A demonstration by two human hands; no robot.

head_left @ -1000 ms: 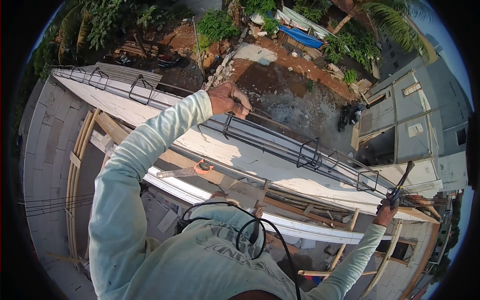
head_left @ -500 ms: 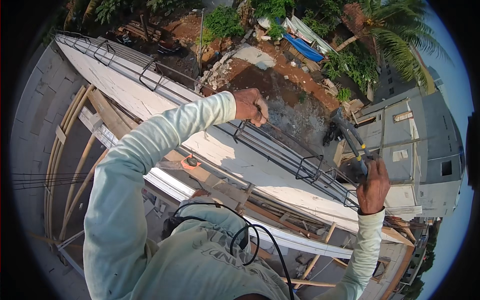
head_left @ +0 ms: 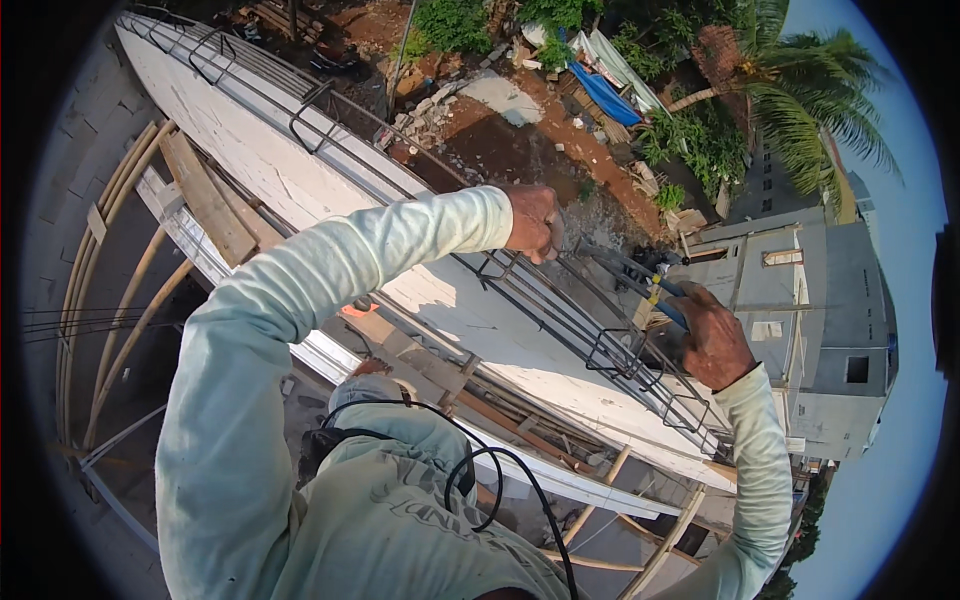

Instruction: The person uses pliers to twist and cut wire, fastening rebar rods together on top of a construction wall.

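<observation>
A cage of thin steel reinforcing bars (head_left: 545, 308) with bent stirrups runs along the top of a pale block wall (head_left: 400, 278). My left hand (head_left: 533, 222) is closed in a pinch over the cage's far side. What its fingers hold, if anything, is hidden. In my right hand (head_left: 715, 338) is a pair of pincers (head_left: 658, 287), gripped by long dark-blue handles with yellow bands. Their head points toward my left fingertips and lies close to them beside the bars. Whether the jaws touch a bar or wire cannot be made out.
Planks (head_left: 205, 205), bamboo poles (head_left: 100, 235) and a pale metal beam (head_left: 325, 355) lie below the wall's near side. Beyond the wall, the ground drops to red soil with rubble (head_left: 440, 105). A black cable (head_left: 535, 475) hangs across my chest.
My right hand has moved left and up, bringing the pincers' head close to my left hand. My left hand has shifted slightly right along the bars, still closed. The view has shifted a little.
</observation>
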